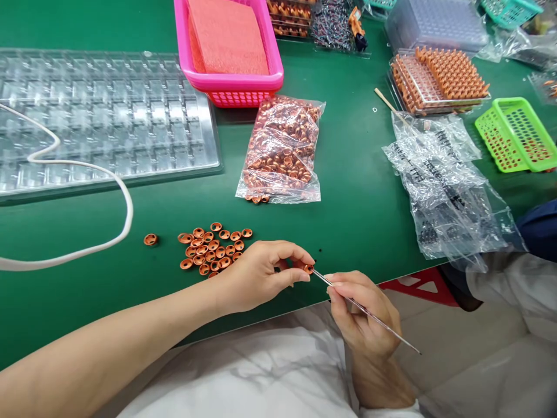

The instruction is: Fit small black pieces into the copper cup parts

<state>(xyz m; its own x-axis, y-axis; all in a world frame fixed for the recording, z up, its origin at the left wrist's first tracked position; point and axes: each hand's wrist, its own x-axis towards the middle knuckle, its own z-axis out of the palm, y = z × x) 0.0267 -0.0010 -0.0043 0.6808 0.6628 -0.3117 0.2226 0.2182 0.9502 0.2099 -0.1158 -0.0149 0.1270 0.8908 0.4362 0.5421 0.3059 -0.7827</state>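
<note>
Between thumb and fingertips, my left hand (265, 273) pinches a small copper-coloured ring (308, 269) just above the green table's front edge. My right hand (368, 310) grips a thin metal rod (383, 325), whose upper end meets the ring; the other end points down to the right. Beside my left wrist lies a loose group of similar copper rings (212, 245), partly hidden by the hand. One single ring (151, 239) sits apart to the left. Behind my hands lies a clear plastic bag (282, 151) full of such rings, with a few more at its lower edge.
A clear compartment tray (104, 116) and white cable (108, 171) lie left. A pink basket (278, 81) holds a reddish pad. Plastic bags (448, 191), a green basket (516, 136) and trays of orange parts (456, 75) stand right. Another person's dark sleeve (539, 229) shows at the right edge.
</note>
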